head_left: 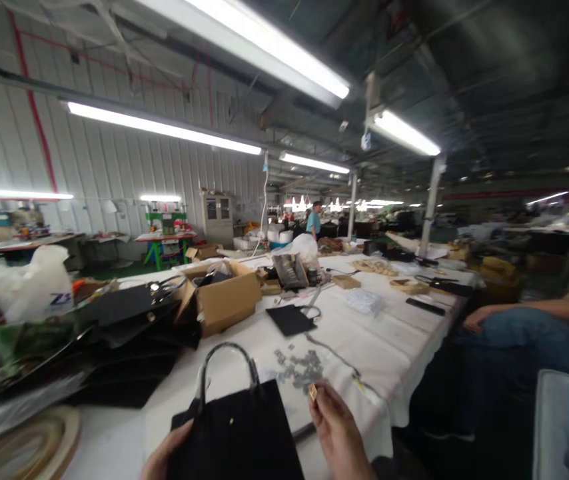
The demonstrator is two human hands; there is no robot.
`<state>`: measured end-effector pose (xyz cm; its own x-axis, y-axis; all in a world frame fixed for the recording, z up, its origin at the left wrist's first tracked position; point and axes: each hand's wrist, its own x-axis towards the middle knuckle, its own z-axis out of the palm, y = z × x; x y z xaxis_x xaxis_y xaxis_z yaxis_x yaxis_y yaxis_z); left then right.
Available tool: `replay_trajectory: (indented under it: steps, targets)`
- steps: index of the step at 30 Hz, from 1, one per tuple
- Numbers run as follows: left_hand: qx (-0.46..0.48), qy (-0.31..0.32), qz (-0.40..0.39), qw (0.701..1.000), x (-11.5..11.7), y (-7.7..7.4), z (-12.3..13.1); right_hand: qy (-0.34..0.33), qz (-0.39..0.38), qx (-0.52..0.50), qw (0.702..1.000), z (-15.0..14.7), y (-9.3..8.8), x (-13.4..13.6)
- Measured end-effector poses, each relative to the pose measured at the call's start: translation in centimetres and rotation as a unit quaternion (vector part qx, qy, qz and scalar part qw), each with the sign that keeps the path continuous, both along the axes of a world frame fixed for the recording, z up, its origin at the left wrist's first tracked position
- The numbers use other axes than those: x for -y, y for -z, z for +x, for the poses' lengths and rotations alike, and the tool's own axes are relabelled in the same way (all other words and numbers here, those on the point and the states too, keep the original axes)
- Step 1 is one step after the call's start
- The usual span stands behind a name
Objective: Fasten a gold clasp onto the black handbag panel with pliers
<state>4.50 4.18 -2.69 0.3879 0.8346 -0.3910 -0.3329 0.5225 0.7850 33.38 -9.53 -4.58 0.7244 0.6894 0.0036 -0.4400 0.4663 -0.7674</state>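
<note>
Our left hand (163, 455) clamps the flat black loop-handled fabric bag (239, 437), right hand (338, 435) pinches a small gold metal fitting (313, 392) above the white tabletop (394, 347).

Your bag (244, 433) is plain black with just one tiny gold dot on the front, and the little fitting (313, 392) you're holding is gold too. The tablecloth (394, 340) under it is white. That scatter of small parts (302, 369) is silvery grey. The cardboard box (224, 300) is tan brown, the pile of pieces (129, 340) beside it black. Farther off there's a green stand (162, 250), a red pipe (34, 113) on the white ribbed wall (114, 167), and a white plastic sack (34, 283) with blue letters.
</note>
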Motion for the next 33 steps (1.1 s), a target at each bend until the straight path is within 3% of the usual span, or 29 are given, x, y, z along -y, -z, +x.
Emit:
replay_trajectory:
  steps: [2, 5, 8, 12, 18, 29, 33]
  targets:
    - [0.011, 0.044, -0.034, 0.998, 1.5, 0.4, -0.7, -0.077, -0.031, 0.097, 0.992, -2.3, -0.8, 0.6]
    - [0.053, 0.057, -0.073, 0.994, 2.4, 1.6, -1.4, -0.183, -0.08, 0.254, 0.946, -5.7, -1.1, 0.2]
    - [0.084, 0.062, -0.1, 0.989, 2.4, 3.6, -2.1, -0.221, -0.094, 0.317, 0.917, -8.5, -0.2, -1.3]
    - [0.099, 0.052, -0.13, 0.985, 2.6, 6.2, -2.6, -0.213, -0.128, 0.318, 0.915, -10.6, 2.3, -3.4]
    - [0.106, 0.063, -0.159, 0.98, 2.6, 8.5, -2.4, -0.201, -0.161, 0.311, 0.915, -9.9, 5.9, -4.4]
    - [0.114, 0.068, -0.177, 0.975, 2.3, 9.4, -2.5, -0.207, -0.162, 0.331, 0.906, -9.5, 7.5, -4.1]
    - [0.111, 0.059, -0.17, 0.977, 2.7, 9.5, -2.3, -0.2, -0.152, 0.309, 0.917, -9.4, 7.9, -4.2]
